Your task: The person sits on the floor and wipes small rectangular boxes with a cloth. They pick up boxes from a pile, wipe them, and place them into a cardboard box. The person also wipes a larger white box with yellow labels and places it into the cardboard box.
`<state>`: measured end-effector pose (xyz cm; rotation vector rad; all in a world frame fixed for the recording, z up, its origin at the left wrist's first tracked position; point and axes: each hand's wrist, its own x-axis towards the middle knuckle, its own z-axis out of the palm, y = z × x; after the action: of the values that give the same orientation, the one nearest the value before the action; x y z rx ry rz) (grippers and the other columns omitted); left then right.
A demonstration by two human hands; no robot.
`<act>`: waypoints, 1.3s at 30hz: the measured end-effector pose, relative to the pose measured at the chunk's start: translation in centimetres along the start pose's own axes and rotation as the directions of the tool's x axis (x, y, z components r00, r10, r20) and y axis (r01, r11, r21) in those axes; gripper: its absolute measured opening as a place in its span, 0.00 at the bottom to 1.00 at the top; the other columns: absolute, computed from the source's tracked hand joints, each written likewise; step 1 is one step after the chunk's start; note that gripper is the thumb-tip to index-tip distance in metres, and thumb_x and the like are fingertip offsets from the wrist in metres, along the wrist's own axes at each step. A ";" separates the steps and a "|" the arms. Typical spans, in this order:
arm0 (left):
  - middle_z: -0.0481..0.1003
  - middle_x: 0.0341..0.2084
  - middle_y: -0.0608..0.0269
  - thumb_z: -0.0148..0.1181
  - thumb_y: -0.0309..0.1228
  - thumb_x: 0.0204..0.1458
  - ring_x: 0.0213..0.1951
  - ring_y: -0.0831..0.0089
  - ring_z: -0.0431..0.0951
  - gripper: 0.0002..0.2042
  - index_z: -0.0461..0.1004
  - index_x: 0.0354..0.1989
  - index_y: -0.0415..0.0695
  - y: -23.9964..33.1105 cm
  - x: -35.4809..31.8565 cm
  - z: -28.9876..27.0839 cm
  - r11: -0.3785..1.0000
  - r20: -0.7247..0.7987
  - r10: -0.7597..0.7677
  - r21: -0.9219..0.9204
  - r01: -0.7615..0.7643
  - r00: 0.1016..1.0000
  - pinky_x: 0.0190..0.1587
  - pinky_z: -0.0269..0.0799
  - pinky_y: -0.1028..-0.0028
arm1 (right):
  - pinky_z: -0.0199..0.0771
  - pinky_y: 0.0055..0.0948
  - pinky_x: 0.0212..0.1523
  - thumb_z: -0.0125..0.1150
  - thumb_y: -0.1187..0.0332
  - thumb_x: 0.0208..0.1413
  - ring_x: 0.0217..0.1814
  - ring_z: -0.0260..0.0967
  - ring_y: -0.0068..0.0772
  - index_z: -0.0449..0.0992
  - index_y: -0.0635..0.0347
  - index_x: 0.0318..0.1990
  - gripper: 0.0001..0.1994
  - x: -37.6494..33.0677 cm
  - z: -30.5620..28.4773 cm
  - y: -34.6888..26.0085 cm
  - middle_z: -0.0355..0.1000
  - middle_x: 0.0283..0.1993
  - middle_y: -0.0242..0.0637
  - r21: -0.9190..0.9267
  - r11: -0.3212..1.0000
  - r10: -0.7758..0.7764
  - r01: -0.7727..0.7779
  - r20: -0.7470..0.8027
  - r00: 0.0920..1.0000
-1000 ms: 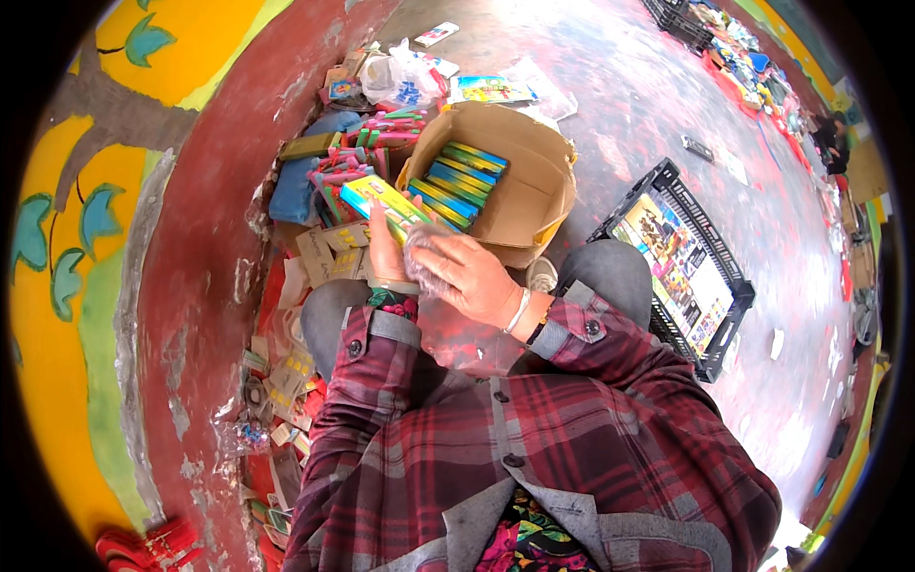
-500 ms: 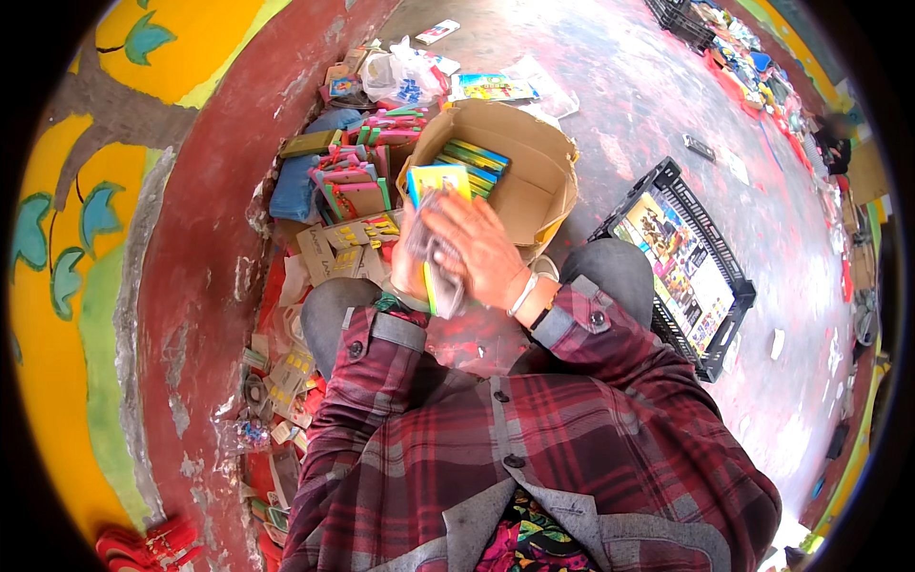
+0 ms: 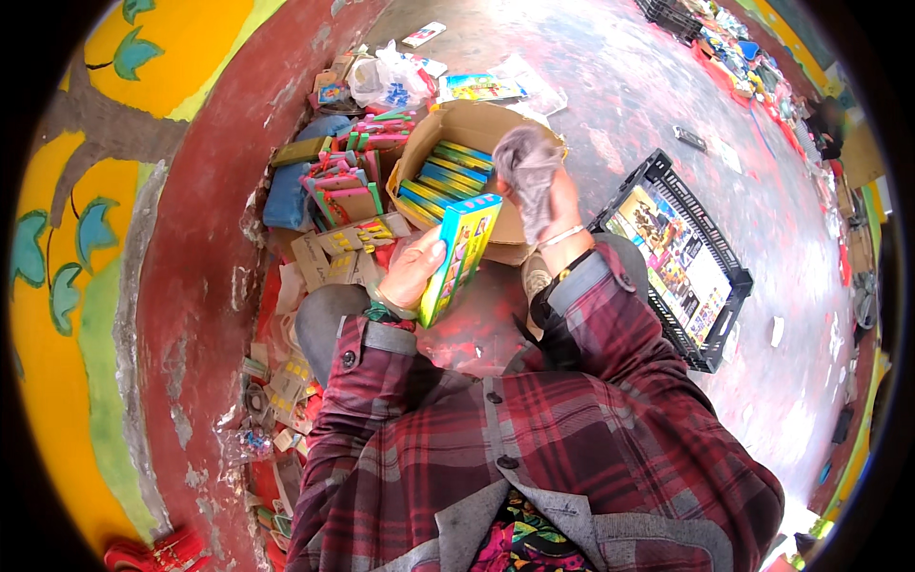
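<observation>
Holding a slim blue-and-yellow box (image 3: 462, 255) and a greyish cloth (image 3: 527, 164) apart, above an open carton's near edge.

Beyond the box stands the cardboard carton (image 3: 467, 122), with similar boxes (image 3: 448, 176) lying in a row inside; pink and green items (image 3: 348, 181) crowd its left, a white plastic bag (image 3: 386, 81) lies farther off, and a black crate (image 3: 739, 286) sits to the right on the floor (image 3: 620, 95); the cloth blocks part of the carton's right side; half a second ago the cloth was pressed over the box (both hands together), whereas now they are separated; the left hand (image 3: 412, 270) is closed around the box's left edge, thumb on its face, holding it tilted; the right hand (image 3: 558, 203) is curled around the bunched cloth, clear of the box.
</observation>
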<state>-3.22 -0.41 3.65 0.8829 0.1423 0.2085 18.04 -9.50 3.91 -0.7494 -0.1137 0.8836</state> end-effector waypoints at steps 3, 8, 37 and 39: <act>0.67 0.52 0.62 0.53 0.41 0.55 0.50 0.73 0.69 0.28 0.57 0.61 0.40 0.5 0.2 -0.6 0.969 0.024 0.084 0.231 -0.087 0.996 0.53 0.64 0.72 | 0.74 0.31 0.42 0.50 0.60 0.57 0.42 0.72 0.35 0.70 0.61 0.45 0.15 -0.6 2.3 -1.5 0.72 0.43 0.42 0.015 0.990 -0.138 0.141 0.308 0.941; 0.67 0.52 0.62 0.53 0.30 0.55 0.54 0.75 0.63 0.23 0.60 0.59 0.37 -0.4 0.6 -1.8 0.931 0.111 0.039 0.357 -0.077 0.993 0.57 0.57 0.74 | 0.66 0.25 0.48 0.52 0.64 0.56 0.44 0.67 0.24 0.72 0.67 0.44 0.15 -3.6 3.7 1.4 0.71 0.42 0.35 -0.706 0.659 0.072 0.260 0.403 0.912; 0.73 0.43 0.61 0.50 0.39 0.56 0.42 0.71 0.75 0.16 0.68 0.48 0.43 -1.6 2.4 -3.8 0.968 -0.567 0.103 -0.133 -0.214 0.818 0.45 0.72 0.71 | 0.52 0.24 0.61 0.47 0.76 0.56 0.62 0.55 0.25 0.51 0.60 0.65 0.28 -2.9 3.0 8.1 0.59 0.61 0.34 -0.488 0.849 0.023 0.204 0.419 0.908; 0.75 0.38 0.61 0.47 0.38 0.57 0.37 0.71 0.76 0.14 0.69 0.44 0.42 -1.1 2.4 -3.4 0.939 -0.576 0.088 -0.224 -0.261 0.812 0.42 0.72 0.71 | 0.53 0.24 0.61 0.47 0.76 0.56 0.61 0.55 0.25 0.51 0.59 0.64 0.27 -2.7 1.9 9.4 0.60 0.60 0.34 -0.588 0.763 0.045 0.268 0.462 0.886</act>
<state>-1.47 2.05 0.52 0.5117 0.5671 0.6516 9.39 -6.71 -0.12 -1.1464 -0.9191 0.8893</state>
